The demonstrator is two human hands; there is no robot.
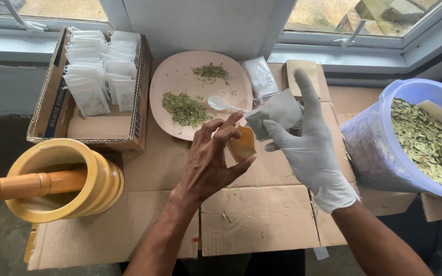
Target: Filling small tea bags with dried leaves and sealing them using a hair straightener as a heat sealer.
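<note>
The gloved right hand [310, 153] pinches a small grey-white sachet [276, 113] between thumb and fingers, holding it above the flattened cardboard [262, 214]. The bare left hand [213, 161] is beside it, its fingertips together at the corner of the sachet, and a small tan tag [242, 144] seems to hang under them. To do this well, the person should keep the sachet mouth upward and grip lightly. Behind are a pink plate [177, 76] with crushed leaves [185, 109] and a white spoon [220, 104], and a box of filled sachets [98, 76].
</note>
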